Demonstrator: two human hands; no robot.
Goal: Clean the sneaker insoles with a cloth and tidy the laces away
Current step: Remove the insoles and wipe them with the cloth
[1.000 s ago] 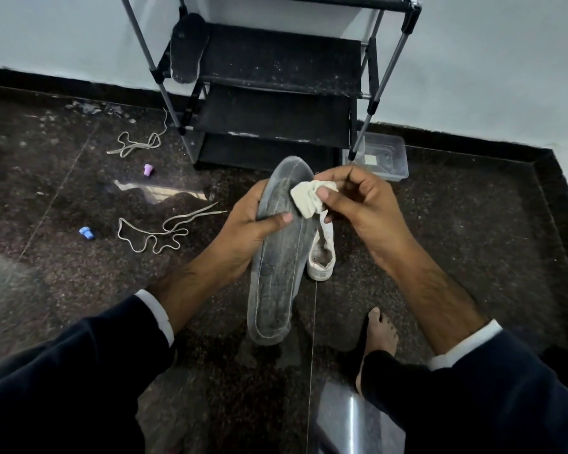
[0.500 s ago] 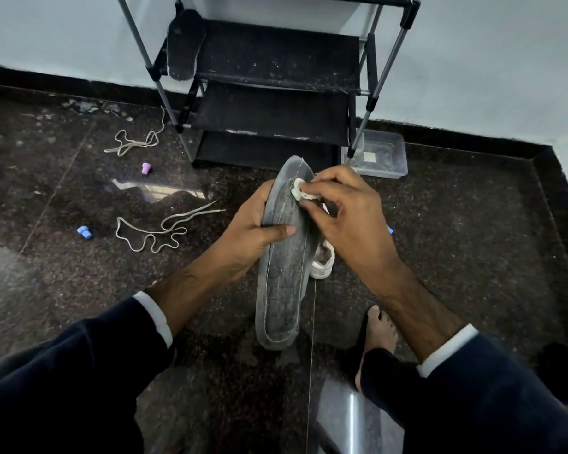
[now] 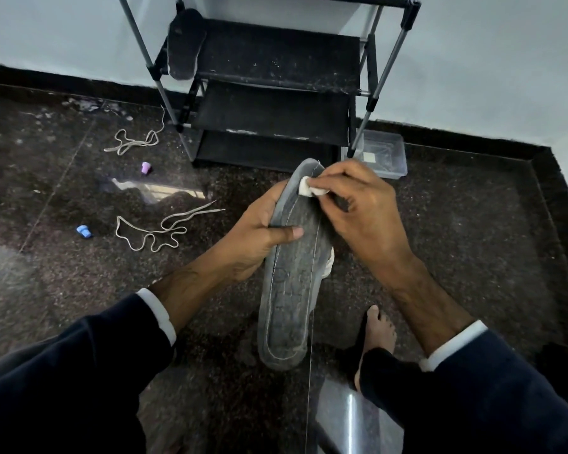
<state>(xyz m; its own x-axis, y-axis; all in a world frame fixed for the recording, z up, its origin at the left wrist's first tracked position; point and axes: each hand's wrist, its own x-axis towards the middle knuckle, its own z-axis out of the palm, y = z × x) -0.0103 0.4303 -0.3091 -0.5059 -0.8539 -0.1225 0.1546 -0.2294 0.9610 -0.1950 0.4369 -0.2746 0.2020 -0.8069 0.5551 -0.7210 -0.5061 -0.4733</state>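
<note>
Right hand [image 3: 361,208], cloth [image 3: 309,189] higher up insole [image 3: 292,283].

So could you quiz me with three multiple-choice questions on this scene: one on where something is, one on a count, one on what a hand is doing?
1. Where is the second insole?
A. leaning on the rack's upper shelf
B. in the plastic box
C. under the bare foot

2. How many laces lie on the floor?
A. one
B. two
C. four

3. What is the right hand doing?
A. hanging idle
B. pinching a white cloth against the grey insole
C. pulling a lace

Answers: 1 A, it stands against the shoe rack. 2 B, one near the rack, one nearer the person. 3 B, its fingers curl round the cloth at the insole's far end.
</note>
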